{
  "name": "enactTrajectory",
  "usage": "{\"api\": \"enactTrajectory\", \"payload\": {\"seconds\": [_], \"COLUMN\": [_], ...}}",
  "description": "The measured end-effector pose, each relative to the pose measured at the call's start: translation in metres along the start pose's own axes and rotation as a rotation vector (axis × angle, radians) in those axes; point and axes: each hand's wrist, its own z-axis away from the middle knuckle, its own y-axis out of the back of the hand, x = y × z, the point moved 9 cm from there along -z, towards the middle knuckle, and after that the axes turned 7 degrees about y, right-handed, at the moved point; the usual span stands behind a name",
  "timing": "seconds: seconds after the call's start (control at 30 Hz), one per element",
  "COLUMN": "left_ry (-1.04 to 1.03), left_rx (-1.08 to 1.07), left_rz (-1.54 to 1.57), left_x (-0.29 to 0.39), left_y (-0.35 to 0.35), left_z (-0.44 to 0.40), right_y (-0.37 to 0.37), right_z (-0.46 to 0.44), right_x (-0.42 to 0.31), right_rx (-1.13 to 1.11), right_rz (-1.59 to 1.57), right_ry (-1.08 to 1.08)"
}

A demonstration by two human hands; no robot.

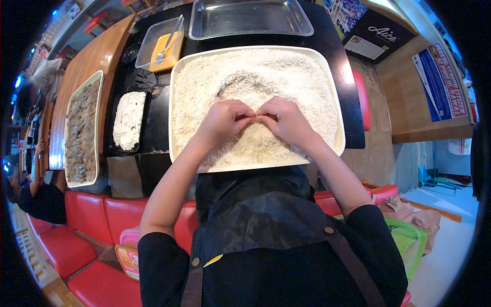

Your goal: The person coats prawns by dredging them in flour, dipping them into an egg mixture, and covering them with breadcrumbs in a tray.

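A large cream tray (343, 134) full of pale breadcrumbs (199, 84) lies right in front of me. Over its near half, my left hand (226, 121) and my right hand (286, 121) meet with fingertips pinched together. Whatever sits between the fingers is too small and too covered to make out. Just beyond my hands the crumbs dip into a shallow hollow, and whiter crumbs are heaped on the far right side.
Left of the crumbs stands a dark container of white powder (129, 121). Further left is a tray of greyish-brown pieces (82, 134). At the back are a tub of orange-yellow batter (164, 53) with a metal utensil, and a clear tray (250, 20). A person (43, 197) is at far left.
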Motion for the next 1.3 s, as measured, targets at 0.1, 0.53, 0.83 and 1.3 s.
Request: {"api": "enactTrajectory", "payload": {"seconds": [0.1, 0.53, 0.83, 1.3], "left_ry": [0.066, -0.041, 0.460, 0.005], "left_rx": [0.003, 0.094, -0.214, 0.081], "left_rz": [-0.049, -0.155, 0.019, -0.160], "left_x": [0.002, 0.004, -0.034, -0.003], "left_y": [0.016, 0.030, 0.030, 0.042], "left_z": [0.006, 0.017, 0.015, 0.014], "right_y": [0.017, 0.013, 0.005, 0.017], "right_z": [0.005, 0.007, 0.000, 0.003], "right_x": [-0.005, -0.002, 0.013, -0.008], "right_rx": [0.131, 0.058, -0.154, 0.127], "right_rz": [0.005, -0.002, -0.124, -0.007], "right_ry": [-0.005, 0.037, -0.219, 0.052]}}
